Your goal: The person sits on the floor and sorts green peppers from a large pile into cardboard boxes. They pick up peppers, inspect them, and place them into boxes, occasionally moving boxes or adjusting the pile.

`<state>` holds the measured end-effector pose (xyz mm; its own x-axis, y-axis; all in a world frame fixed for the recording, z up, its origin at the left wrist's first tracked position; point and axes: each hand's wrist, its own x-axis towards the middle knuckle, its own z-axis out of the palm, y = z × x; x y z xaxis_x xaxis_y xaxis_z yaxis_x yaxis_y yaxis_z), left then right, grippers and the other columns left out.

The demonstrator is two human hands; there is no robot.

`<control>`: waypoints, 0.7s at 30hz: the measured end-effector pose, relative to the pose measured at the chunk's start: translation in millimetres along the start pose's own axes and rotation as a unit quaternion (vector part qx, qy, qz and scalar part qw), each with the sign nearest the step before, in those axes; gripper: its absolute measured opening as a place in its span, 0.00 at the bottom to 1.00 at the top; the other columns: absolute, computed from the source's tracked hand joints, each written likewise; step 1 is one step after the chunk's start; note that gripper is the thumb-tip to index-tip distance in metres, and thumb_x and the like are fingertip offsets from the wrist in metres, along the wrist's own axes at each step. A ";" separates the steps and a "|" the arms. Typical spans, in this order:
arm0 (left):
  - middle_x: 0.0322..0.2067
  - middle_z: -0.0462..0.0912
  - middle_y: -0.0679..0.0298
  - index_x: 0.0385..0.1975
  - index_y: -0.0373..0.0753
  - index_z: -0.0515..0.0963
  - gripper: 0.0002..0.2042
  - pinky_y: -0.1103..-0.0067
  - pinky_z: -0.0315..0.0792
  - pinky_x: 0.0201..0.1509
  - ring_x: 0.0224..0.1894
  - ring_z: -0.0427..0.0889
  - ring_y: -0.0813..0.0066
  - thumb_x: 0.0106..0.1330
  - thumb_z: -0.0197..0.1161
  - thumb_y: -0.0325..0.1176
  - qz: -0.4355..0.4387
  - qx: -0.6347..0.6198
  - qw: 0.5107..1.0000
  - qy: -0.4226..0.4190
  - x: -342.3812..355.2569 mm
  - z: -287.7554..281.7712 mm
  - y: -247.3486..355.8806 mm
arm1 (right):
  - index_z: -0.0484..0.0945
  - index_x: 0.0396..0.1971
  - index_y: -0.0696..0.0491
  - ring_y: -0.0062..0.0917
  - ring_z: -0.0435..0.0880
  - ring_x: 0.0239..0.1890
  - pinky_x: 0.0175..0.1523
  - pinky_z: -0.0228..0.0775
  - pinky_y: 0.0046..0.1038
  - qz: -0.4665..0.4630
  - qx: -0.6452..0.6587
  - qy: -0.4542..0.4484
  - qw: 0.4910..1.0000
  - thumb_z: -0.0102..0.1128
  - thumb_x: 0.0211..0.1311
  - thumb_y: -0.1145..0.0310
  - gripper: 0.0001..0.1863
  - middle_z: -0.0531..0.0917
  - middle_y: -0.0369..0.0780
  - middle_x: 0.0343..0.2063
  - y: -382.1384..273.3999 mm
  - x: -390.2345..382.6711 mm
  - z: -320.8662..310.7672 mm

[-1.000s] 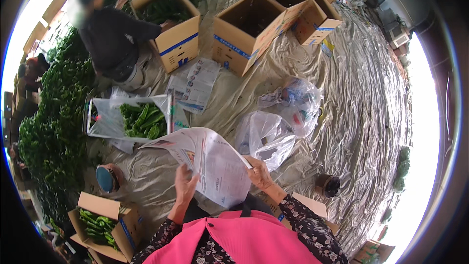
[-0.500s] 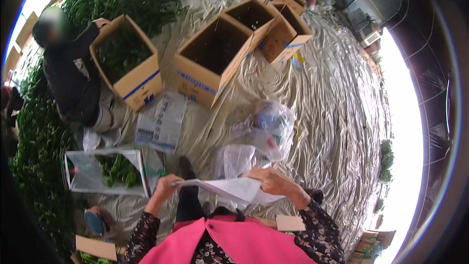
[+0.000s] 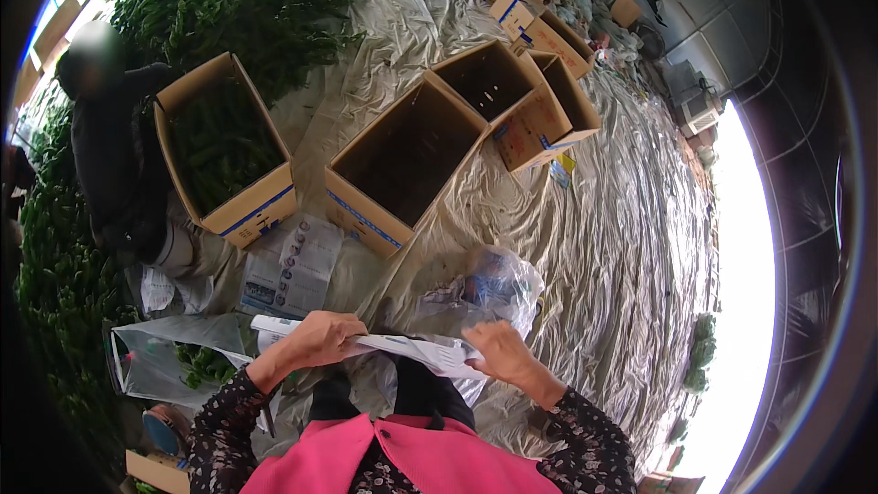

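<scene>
A white printed sheet of paper [image 3: 416, 349], like newspaper, stretches between my two hands in front of my waist. My left hand [image 3: 322, 338] is closed over its left part, and a printed end of the sheet sticks out past that hand. At the other end, my right hand [image 3: 503, 353] grips the paper's edge with fingers and thumb. The sheet looks folded or bunched along its length. Beyond my right hand lies a clear plastic bag [image 3: 512, 288] with something blue in it. Left of my left hand is a clear-plastic-lined frame [image 3: 160, 361] with green produce inside.
Ahead stand an empty open carton [image 3: 366, 224] and another carton [image 3: 236, 227] filled with long green vegetables. A co-worker [image 3: 114, 165] in dark clothes is beside the filled one. Large green heaps [image 3: 238, 9] lie behind. Printed paper [image 3: 291, 265] lies on the crinkled ground sheet [image 3: 604, 247].
My left hand has moved right and up along the paper, and my right hand slightly left. The sheet is now narrower between them. The co-worker's hand has left the carton's rim.
</scene>
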<state>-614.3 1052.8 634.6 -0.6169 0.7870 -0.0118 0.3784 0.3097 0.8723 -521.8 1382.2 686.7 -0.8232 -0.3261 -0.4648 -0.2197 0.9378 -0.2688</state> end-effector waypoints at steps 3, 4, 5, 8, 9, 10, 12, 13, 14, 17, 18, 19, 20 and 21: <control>0.30 0.81 0.57 0.32 0.36 0.79 0.06 0.67 0.74 0.37 0.34 0.80 0.52 0.54 0.61 0.26 -0.029 0.031 0.999 -0.002 25.8 -28.3 7.3 | 0.78 0.41 0.52 0.32 0.81 0.36 0.44 0.72 0.30 -0.057 0.213 -0.079 0.972 0.65 0.54 0.68 0.14 0.80 0.42 0.34 42.4 19.0 16.1; 0.30 0.81 0.57 0.32 0.36 0.79 0.06 0.67 0.74 0.37 0.34 0.80 0.52 0.54 0.61 0.26 -0.036 0.028 0.999 0.000 35.4 -34.7 6.9 | 0.79 0.38 0.53 0.32 0.81 0.34 0.42 0.73 0.28 -0.084 0.306 -0.075 0.945 0.64 0.55 0.69 0.10 0.80 0.42 0.31 55.2 28.5 12.0; 0.30 0.81 0.57 0.31 0.36 0.79 0.06 0.67 0.74 0.37 0.34 0.80 0.52 0.54 0.62 0.26 -0.042 0.025 0.999 0.001 46.2 -40.3 6.8 | 0.78 0.36 0.54 0.34 0.80 0.33 0.41 0.72 0.29 -0.088 0.311 -0.062 0.944 0.62 0.56 0.70 0.09 0.79 0.43 0.30 66.1 40.5 6.7; 0.31 0.80 0.56 0.32 0.37 0.80 0.08 0.66 0.74 0.39 0.35 0.80 0.51 0.52 0.63 0.29 -0.112 0.064 0.991 -0.024 84.9 -62.5 -8.1 | 0.76 0.34 0.56 0.39 0.78 0.32 0.40 0.70 0.32 -0.077 0.338 -0.049 0.937 0.57 0.58 0.71 0.06 0.76 0.45 0.27 107.7 98.3 -40.1; 0.31 0.81 0.55 0.31 0.37 0.80 0.09 0.65 0.74 0.39 0.35 0.80 0.50 0.51 0.64 0.31 -0.150 0.098 0.983 -0.032 95.8 -71.0 -23.2 | 0.75 0.34 0.57 0.40 0.78 0.31 0.39 0.70 0.32 -0.081 0.336 -0.032 0.938 0.58 0.58 0.71 0.06 0.75 0.47 0.27 125.0 121.8 -65.2; 0.30 0.81 0.55 0.30 0.38 0.81 0.09 0.65 0.74 0.38 0.35 0.80 0.51 0.51 0.65 0.33 -0.162 0.112 0.980 -0.017 107.7 -79.9 -40.4 | 0.73 0.31 0.58 0.43 0.77 0.31 0.37 0.69 0.33 -0.124 0.298 -0.004 0.947 0.58 0.60 0.71 0.06 0.75 0.49 0.27 143.5 146.5 -93.0; 0.27 0.81 0.54 0.28 0.38 0.81 0.10 0.65 0.74 0.37 0.33 0.80 0.51 0.50 0.66 0.36 -0.204 0.112 0.972 -0.002 135.3 -99.9 -77.3 | 0.74 0.30 0.56 0.33 0.82 0.30 0.35 0.73 0.33 -0.129 0.235 -0.012 0.963 0.60 0.61 0.67 0.08 0.81 0.43 0.28 188.6 205.9 -124.3; 0.26 0.81 0.54 0.27 0.37 0.81 0.11 0.65 0.74 0.36 0.32 0.81 0.51 0.49 0.67 0.37 -0.238 0.094 0.967 -0.003 150.4 -108.6 -97.7 | 0.76 0.32 0.55 0.29 0.83 0.32 0.37 0.74 0.33 -0.122 0.233 -0.037 0.964 0.61 0.61 0.66 0.08 0.83 0.41 0.29 208.0 241.5 -133.3; 0.25 0.80 0.53 0.27 0.37 0.81 0.11 0.65 0.74 0.36 0.31 0.80 0.51 0.48 0.67 0.37 -0.228 0.118 0.966 0.013 167.5 -113.7 -123.3 | 0.76 0.31 0.56 0.33 0.84 0.35 0.40 0.74 0.33 -0.101 0.229 -0.056 0.967 0.61 0.60 0.66 0.08 0.83 0.44 0.30 213.6 269.2 -157.3; 0.26 0.80 0.52 0.28 0.37 0.80 0.10 0.66 0.74 0.35 0.31 0.81 0.52 0.49 0.66 0.36 -0.237 0.210 0.946 0.062 227.4 -145.8 -161.0 | 0.80 0.28 0.54 0.42 0.81 0.36 0.44 0.73 0.37 -0.250 0.045 0.086 0.963 0.62 0.53 0.66 0.07 0.82 0.45 0.31 264.4 387.5 -164.8; 0.27 0.80 0.53 0.28 0.37 0.80 0.09 0.66 0.74 0.35 0.31 0.81 0.53 0.51 0.65 0.35 -0.241 0.247 0.935 0.086 250.0 -166.2 -166.7 | 0.81 0.28 0.51 0.40 0.82 0.38 0.45 0.74 0.37 -0.282 -0.015 0.095 0.955 0.60 0.54 0.61 0.09 0.83 0.43 0.33 276.6 429.2 -186.8; 0.28 0.81 0.53 0.29 0.38 0.79 0.09 0.66 0.74 0.35 0.32 0.81 0.53 0.52 0.65 0.34 -0.228 0.282 0.924 0.120 278.6 -189.0 -166.9 | 0.81 0.30 0.52 0.39 0.82 0.37 0.44 0.74 0.36 -0.273 -0.073 0.126 0.951 0.60 0.55 0.61 0.10 0.83 0.44 0.33 287.3 457.8 -222.9; 0.29 0.81 0.53 0.30 0.38 0.79 0.08 0.67 0.74 0.35 0.32 0.81 0.54 0.53 0.64 0.34 -0.225 0.323 0.903 0.171 294.0 -217.6 -157.2 | 0.81 0.31 0.52 0.38 0.82 0.36 0.43 0.74 0.36 -0.251 -0.096 0.179 0.946 0.60 0.56 0.61 0.10 0.83 0.44 0.33 276.4 481.5 -261.5; 0.30 0.81 0.54 0.30 0.38 0.79 0.07 0.67 0.74 0.36 0.32 0.81 0.54 0.54 0.63 0.33 -0.214 0.364 0.875 0.236 301.8 -247.6 -138.5 | 0.80 0.32 0.53 0.36 0.82 0.36 0.42 0.74 0.35 -0.240 -0.102 0.246 0.934 0.59 0.57 0.61 0.11 0.83 0.44 0.33 257.6 499.0 -298.8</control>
<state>-1023.7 1115.2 631.3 -0.9611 0.2603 0.0921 0.2759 0.9155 0.2927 -1145.5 1496.8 637.6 -0.7345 -0.6671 0.1246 -0.6784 0.7178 -0.1564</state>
